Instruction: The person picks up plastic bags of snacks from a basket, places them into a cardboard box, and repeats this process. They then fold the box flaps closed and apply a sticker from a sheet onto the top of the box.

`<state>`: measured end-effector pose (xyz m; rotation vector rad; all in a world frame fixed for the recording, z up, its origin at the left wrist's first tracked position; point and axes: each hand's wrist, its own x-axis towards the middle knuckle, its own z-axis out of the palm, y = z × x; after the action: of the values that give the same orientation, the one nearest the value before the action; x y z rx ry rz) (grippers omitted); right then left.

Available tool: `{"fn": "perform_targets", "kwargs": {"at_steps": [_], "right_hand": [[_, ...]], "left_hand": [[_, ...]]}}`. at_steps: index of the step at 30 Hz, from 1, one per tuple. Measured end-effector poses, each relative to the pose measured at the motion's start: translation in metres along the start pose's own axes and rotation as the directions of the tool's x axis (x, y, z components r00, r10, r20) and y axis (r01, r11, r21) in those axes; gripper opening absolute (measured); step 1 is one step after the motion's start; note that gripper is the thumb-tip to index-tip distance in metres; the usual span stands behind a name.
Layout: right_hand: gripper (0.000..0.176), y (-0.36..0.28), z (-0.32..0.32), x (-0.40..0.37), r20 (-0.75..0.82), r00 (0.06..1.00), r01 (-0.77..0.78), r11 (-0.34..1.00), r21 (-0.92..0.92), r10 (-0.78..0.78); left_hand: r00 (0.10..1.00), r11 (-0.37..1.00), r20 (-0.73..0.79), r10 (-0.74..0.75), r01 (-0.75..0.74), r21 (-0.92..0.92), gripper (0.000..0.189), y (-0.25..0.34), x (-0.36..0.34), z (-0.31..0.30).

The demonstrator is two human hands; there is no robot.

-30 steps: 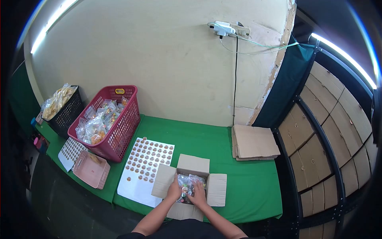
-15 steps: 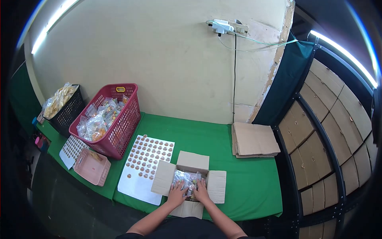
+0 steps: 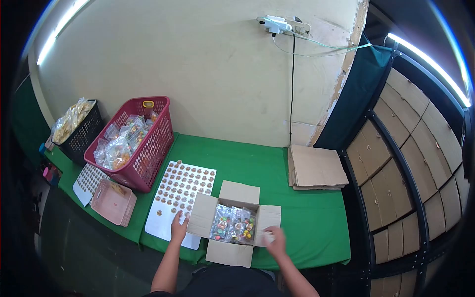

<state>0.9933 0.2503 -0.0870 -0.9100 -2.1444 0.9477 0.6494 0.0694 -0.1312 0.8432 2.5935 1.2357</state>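
An open cardboard box (image 3: 251, 203) stands at the table's front with its flaps folded out. Inside lie clear plastic bags (image 3: 232, 225) of colourful small pieces, with round stickers on them. My left hand (image 3: 179, 227) is beside the left flap, over the lower part of a white sticker sheet (image 3: 166, 227), fingers apart and nothing in them. Rows of round brown stickers cover the sheet's upper part. At the right flap (image 3: 270, 218), my right hand (image 3: 277, 242) is smeared by motion, its fingers overlapping the flap's outer edge.
A maroon basket (image 3: 148, 166) of filled bags stands back left, with a black basket (image 3: 89, 133) beyond it. A pink basket (image 3: 114, 203) and another sticker sheet (image 3: 89, 183) lie before them. Flat cardboard (image 3: 319, 166) is stacked back right. Shelves of boxes (image 3: 381, 193) stand right.
Both hands have come out of the box, where they pressed on the bags. The left went left to the sticker sheet, the right went right to the flap; the bags now show.
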Motion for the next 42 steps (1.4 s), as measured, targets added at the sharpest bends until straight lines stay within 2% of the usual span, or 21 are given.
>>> {"fn": "perform_targets", "kwargs": {"at_steps": [2, 5, 10, 11, 12, 13, 16, 18, 19, 21, 22, 24, 28, 30, 32, 34, 36, 37, 38, 39, 42], "right_hand": [[0.056, -0.015, 0.016, -0.010, 0.463, 0.856, 0.336, 0.928, -0.161, -0.230], [0.069, -0.032, 0.023, -0.037, 0.647, 0.754, 0.447, 0.814, -0.372, -0.118], [0.069, -0.032, 0.021, -0.052, 0.669, 0.738, 0.409, 0.851, -0.330, -0.095], [0.066, -0.030, 0.019, -0.053, 0.660, 0.738, 0.406, 0.875, -0.266, -0.141], [0.066, -0.023, 0.017, -0.055, 0.663, 0.736, 0.404, 0.876, -0.263, -0.140], [0.057, -0.012, 0.017, -0.059, 0.601, 0.776, 0.357, 0.918, -0.171, -0.190], [0.042, 0.012, 0.027, -0.050, 0.454, 0.871, 0.217, 0.976, -0.015, -0.187], [0.030, 0.022, 0.033, -0.034, 0.368, 0.929, 0.045, 0.999, 0.014, -0.047], [0.030, 0.017, 0.036, -0.022, 0.364, 0.930, 0.043, 0.999, 0.014, -0.046], [0.044, 0.002, 0.046, 0.001, -0.002, 0.994, -0.099, 0.907, -0.410, 0.107], [0.044, -0.007, 0.049, 0.011, -0.013, 0.994, -0.104, 0.906, -0.410, 0.109], [0.065, -0.023, 0.051, 0.023, -0.220, 0.967, -0.244, 0.736, -0.632, 0.131], [0.082, -0.011, 0.032, 0.024, -0.327, 0.915, -0.401, 0.617, -0.677, 0.236], [0.084, 0.050, 0.030, 0.012, -0.234, 0.856, -0.497, 0.857, -0.136, 0.460], [0.081, 0.012, -0.008, 0.018, -0.136, 0.848, -0.512, 0.858, 0.036, 0.512], [0.077, -0.005, -0.016, 0.021, -0.024, 0.834, -0.535, 0.819, 0.206, 0.551], [0.067, -0.009, 0.000, 0.018, 0.353, 0.891, -0.364, 0.913, 0.183, 0.285], [0.067, -0.012, 0.012, 0.013, 0.349, 0.892, -0.364, 0.913, 0.182, 0.286], [0.062, -0.017, 0.028, 0.005, 0.320, 0.937, -0.099, 0.986, -0.133, 0.137], [0.058, -0.020, 0.040, -0.001, 0.339, 0.941, 0.173, 0.884, -0.434, -0.017], [0.058, -0.017, 0.058, -0.012, 0.303, 0.952, 0.135, 0.828, -0.545, 0.044]], "left_hand": [[0.909, 0.870, 0.353, -0.222, 0.348, -0.350, 0.045, -0.019, 0.002, 0.014], [0.953, 0.842, 0.295, -0.062, 0.209, -0.498, 0.040, 0.011, -0.016, 0.021], [0.936, 0.892, 0.340, 0.097, 0.069, -0.446, 0.033, 0.088, -0.057, 0.017], [0.849, 0.930, 0.389, 0.357, -0.287, -0.229, 0.034, 0.078, -0.059, 0.029], [0.674, 0.783, 0.493, 0.550, -0.622, -0.023, 0.036, 0.070, -0.059, 0.038], [0.674, 0.784, 0.496, 0.548, -0.620, -0.022, 0.036, 0.067, -0.057, 0.041], [0.708, 0.886, 0.555, 0.438, -0.443, -0.135, 0.045, 0.066, -0.049, 0.043], [0.725, 0.860, 0.673, 0.145, 0.244, -0.448, 0.053, 0.065, -0.035, 0.032], [0.691, 0.767, 0.710, 0.139, 0.378, -0.518, 0.064, 0.054, -0.028, 0.032], [0.747, 0.711, 0.645, 0.163, 0.365, -0.602, 0.063, 0.044, -0.029, 0.031], [0.742, 0.713, 0.648, 0.171, 0.360, -0.601, 0.063, 0.044, -0.031, 0.033], [0.812, 0.945, 0.508, 0.287, -0.153, -0.289, 0.063, 0.048, -0.043, 0.037], [0.839, 0.930, 0.410, 0.357, -0.358, -0.078, 0.069, 0.053, -0.068, 0.043], [0.845, 0.927, 0.397, 0.358, -0.372, -0.045, 0.068, 0.057, -0.081, 0.045], [0.853, 0.912, 0.349, 0.389, -0.410, -0.012, 0.065, 0.057, -0.087, 0.046], [0.863, 0.934, 0.368, 0.347, -0.354, -0.050, 0.062, 0.068, -0.096, 0.042], [0.864, 0.950, 0.395, 0.311, -0.301, -0.089, 0.060, 0.073, -0.096, 0.042], [0.840, 0.982, 0.512, 0.177, -0.118, -0.146, 0.062, 0.072, -0.093, 0.045], [0.777, 0.982, 0.627, 0.055, 0.073, -0.176, 0.063, 0.072, -0.088, 0.047], [0.776, 0.982, 0.627, 0.062, 0.066, -0.179, 0.063, 0.070, -0.076, 0.052], [0.984, 0.917, 0.164, -0.073, 0.131, -0.376, 0.068, 0.048, -0.008, 0.097]]}}
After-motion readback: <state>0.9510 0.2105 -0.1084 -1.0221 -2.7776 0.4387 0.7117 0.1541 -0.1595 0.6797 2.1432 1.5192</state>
